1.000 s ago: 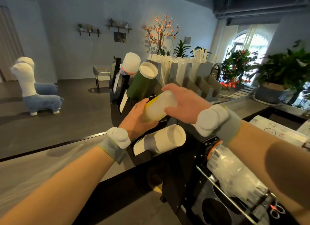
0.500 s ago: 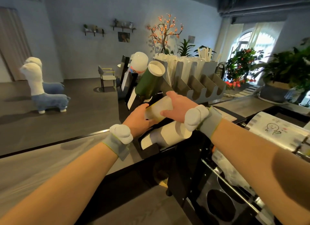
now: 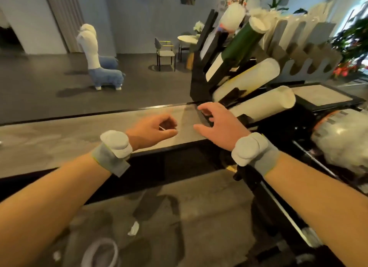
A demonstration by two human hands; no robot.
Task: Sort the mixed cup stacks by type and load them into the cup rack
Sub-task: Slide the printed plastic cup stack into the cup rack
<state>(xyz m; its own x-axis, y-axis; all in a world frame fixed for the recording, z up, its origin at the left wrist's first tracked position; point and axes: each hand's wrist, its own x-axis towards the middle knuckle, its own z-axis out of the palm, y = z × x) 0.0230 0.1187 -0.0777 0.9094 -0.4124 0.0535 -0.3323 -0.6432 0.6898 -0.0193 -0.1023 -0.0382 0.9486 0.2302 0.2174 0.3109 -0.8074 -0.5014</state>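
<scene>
A black cup rack [image 3: 199, 81] stands at the counter's far edge, with slanted cup stacks in its slots. From top down they are a white stack [image 3: 232, 18], a dark green stack [image 3: 242, 42], a yellow-and-white stack [image 3: 253, 77] and a white stack [image 3: 264, 103]. My left hand [image 3: 153, 130] hovers over the grey counter [image 3: 59, 139] with fingers loosely curled and holds nothing. My right hand [image 3: 218, 123] is beside the rack's base, fingers spread, empty and just left of the lowest white stack.
A grey slotted holder [image 3: 304, 47] with white sleeves stands behind the rack. A bagged stack of clear cups [image 3: 342, 143] lies at the right. A white ring-shaped object [image 3: 99, 252] sits on the lower surface near me. Beyond the counter are chairs and a llama-shaped seat [image 3: 99, 61].
Both hands have let go of the yellow-and-white stack, which now rests in the rack, and have drawn back toward me over the counter. My view has tilted down and to the left.
</scene>
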